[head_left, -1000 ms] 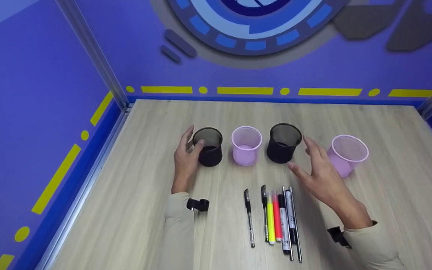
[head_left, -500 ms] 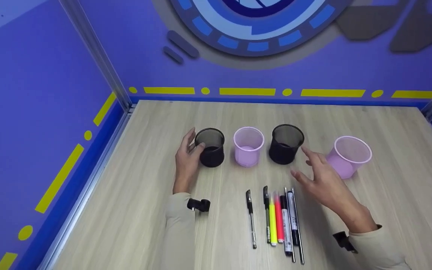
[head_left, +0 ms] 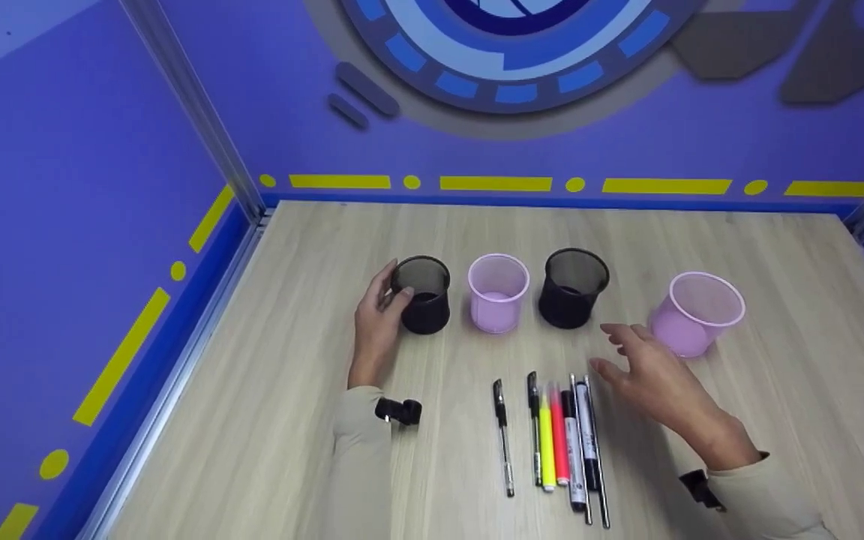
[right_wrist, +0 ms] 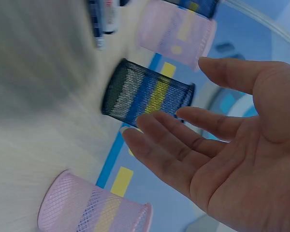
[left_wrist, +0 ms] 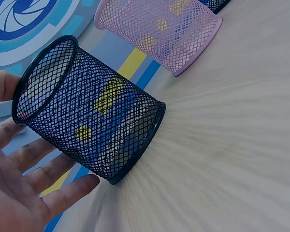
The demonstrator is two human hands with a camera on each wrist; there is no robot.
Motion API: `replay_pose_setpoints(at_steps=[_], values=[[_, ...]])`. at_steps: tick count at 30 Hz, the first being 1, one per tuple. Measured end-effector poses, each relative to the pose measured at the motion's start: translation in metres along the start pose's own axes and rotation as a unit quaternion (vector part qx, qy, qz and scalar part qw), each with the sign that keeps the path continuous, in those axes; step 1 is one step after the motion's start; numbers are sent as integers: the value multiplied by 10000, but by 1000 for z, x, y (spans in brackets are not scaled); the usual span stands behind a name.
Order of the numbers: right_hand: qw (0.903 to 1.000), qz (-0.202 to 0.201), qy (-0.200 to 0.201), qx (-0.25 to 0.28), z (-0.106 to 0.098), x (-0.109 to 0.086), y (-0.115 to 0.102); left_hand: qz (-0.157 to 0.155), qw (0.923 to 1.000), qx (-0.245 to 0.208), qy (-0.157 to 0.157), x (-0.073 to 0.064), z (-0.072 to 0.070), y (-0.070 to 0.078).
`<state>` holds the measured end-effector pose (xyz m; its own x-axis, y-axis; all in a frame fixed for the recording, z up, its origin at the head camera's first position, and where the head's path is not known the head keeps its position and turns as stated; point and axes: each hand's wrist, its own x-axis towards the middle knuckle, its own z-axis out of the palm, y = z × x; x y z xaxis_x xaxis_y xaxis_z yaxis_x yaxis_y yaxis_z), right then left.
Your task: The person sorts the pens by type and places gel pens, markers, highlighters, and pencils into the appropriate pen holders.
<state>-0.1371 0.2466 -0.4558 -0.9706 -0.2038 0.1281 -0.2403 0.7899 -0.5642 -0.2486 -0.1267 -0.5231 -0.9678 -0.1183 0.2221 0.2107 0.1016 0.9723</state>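
My left hand (head_left: 378,321) is at the left side of a black mesh pen cup (left_wrist: 94,111). Its thumb is by the rim and its fingers spread loosely along the wall. My right hand (head_left: 653,371) hovers with relaxed fingers in front of a second black mesh cup (head_left: 571,292) and left of a pink mesh cup (head_left: 691,322), holding nothing. Between the black cups stands another pink mesh cup (head_left: 496,300). Nearer lie a black-capped pen (head_left: 503,435), a similar pen (head_left: 535,431), a yellow highlighter (head_left: 547,442), a pink-red highlighter (head_left: 559,439) and several markers (head_left: 574,457) and thin sticks.
The cups stand upright in a row on a wooden tabletop (head_left: 267,420). A blue wall (head_left: 199,45) with yellow marks rises behind, and a blue side panel (head_left: 49,262) with a metal rail borders the left.
My right hand has drawn back toward me, away from the right-hand black cup. My left hand stays beside the left black cup. The cups and pens keep their places.
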Motion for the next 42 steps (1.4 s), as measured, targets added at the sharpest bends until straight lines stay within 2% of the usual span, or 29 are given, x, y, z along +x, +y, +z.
replay_pose_setpoints(at_steps=[6, 12, 26, 31, 36, 42], values=[[9997, -245, 31, -78, 5, -5, 11, -147, 9992, -376, -22, -2, 2, -1], [9993, -259, -9, -280, 10, -7, 18, -126, 9994, -306, -26, -1, 4, 0], [9986, 3, -522, -109, 22, -10, 27, -113, 9991, -409, -61, 0, 6, 0], [9972, 44, -744, -39, 25, -7, 28, -261, 9974, -676, 8, -2, 4, -1], [9956, 104, -932, 0, 27, -7, 28, -424, 9940, -1002, -55, -3, 3, -2], [9943, 243, -1039, -45, 29, -7, 27, -415, 9919, -1192, -136, -2, 3, -5]])
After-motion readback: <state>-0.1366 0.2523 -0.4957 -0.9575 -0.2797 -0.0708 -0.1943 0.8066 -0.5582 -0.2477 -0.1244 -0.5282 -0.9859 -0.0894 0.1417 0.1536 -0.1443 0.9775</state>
